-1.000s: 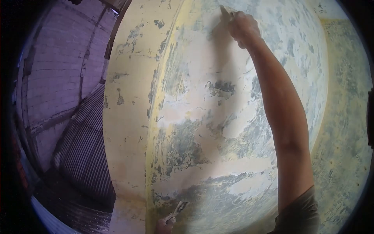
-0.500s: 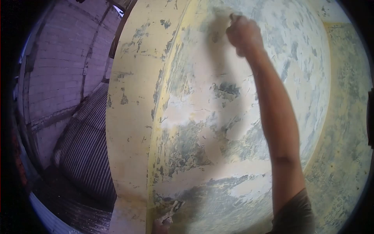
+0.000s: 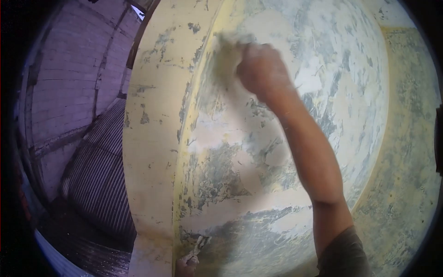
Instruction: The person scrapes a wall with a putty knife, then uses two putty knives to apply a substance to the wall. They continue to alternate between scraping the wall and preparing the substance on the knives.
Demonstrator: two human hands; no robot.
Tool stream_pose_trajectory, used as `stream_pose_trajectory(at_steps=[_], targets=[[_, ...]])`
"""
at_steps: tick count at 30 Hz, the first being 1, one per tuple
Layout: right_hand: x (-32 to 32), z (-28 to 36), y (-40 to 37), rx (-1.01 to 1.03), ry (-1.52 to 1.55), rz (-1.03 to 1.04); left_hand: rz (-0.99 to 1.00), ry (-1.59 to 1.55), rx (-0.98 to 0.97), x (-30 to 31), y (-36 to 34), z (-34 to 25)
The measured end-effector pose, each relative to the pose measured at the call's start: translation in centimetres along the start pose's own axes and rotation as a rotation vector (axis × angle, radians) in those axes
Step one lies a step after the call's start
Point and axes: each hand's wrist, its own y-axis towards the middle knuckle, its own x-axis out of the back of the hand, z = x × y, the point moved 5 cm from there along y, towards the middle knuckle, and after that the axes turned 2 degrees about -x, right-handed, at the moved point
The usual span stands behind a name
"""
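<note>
My right hand [image 3: 264,69] is closed at the upper middle of the wall [image 3: 258,184], on a flat tool that looks like a putty knife. Motion blur and the hand hide most of this tool, and a soft shadow falls to its left. Pale smooth patches and rough grey-green areas cover the wall around it. Low in the view, only part of my left hand [image 3: 187,265] shows, its fingers closed round a narrow tool [image 3: 199,245] smeared with whitish putty. The left hand is near the foot of the yellow corner edge.
A yellowish flaking wall strip [image 3: 154,138] runs along the left of the patched surface. Beyond it are a block wall [image 3: 69,83] and a corrugated sheet roof [image 3: 99,171] lower down. On the right, another mottled wall [image 3: 401,161] meets this one at a corner.
My right hand has swept down and to the left across the wall, towards the yellow corner edge. My left hand has stayed low with its tool, nearly still.
</note>
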Motion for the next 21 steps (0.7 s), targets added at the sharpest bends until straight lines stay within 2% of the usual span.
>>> stream_pose_trajectory(at_steps=[1,3,5,7,10,11,12,13,14,15,16,18,19,20,21], targets=[[0.1,-1.7,0.7,-0.064,0.009,0.028,-0.008,-0.002,-0.002,0.0,-0.1,-1.1],[0.8,-5.6,2.9,-0.223,0.121,0.076,0.116,0.134,-0.085,-0.6,-0.3,-2.8],[1.7,-8.0,4.3,-0.406,0.218,0.105,0.052,0.074,-0.097,-1.0,-0.8,-5.0],[0.6,-9.9,5.2,-0.377,0.217,0.058,-0.007,0.011,-0.110,-0.8,-0.3,-4.7],[-3.1,-10.9,5.8,-0.286,0.156,0.176,-0.091,0.122,0.050,0.2,1.1,2.2],[-3.2,-10.3,5.0,-0.348,0.281,0.176,-0.117,0.161,0.102,0.7,1.8,5.4],[-2.2,-7.7,3.4,-0.162,-0.055,0.109,-0.144,0.199,0.152,1.3,2.6,8.2],[-2.0,-6.4,2.6,-0.225,-0.007,0.146,-0.172,0.240,0.203,2.3,4.0,15.0],[-1.9,-5.4,1.8,-0.291,0.042,0.181,-0.167,0.244,0.203,1.5,1.8,5.3],[-2.1,-4.2,0.6,-0.256,0.064,0.221,-0.128,0.043,0.054,0.4,0.1,-2.8],[-2.4,-3.2,-0.8,-0.224,0.087,0.259,-0.088,-0.156,-0.094,-0.5,-1.4,-7.2],[-2.6,-1.6,-2.8,-0.182,0.111,0.250,-0.102,-0.155,-0.137,-1.2,-1.6,-8.0],[-1.6,-1.0,-4.1,-0.042,0.110,0.083,-0.127,-0.160,-0.176,-1.0,-1.7,-8.4],[-1.2,-1.4,-3.5,-0.038,0.116,0.072,-0.137,-0.161,-0.186,-0.5,-1.4,-8.2],[-0.9,-2.4,-2.7,-0.091,0.067,0.086,0.011,-0.042,0.012,-0.7,-0.9,-6.2]])
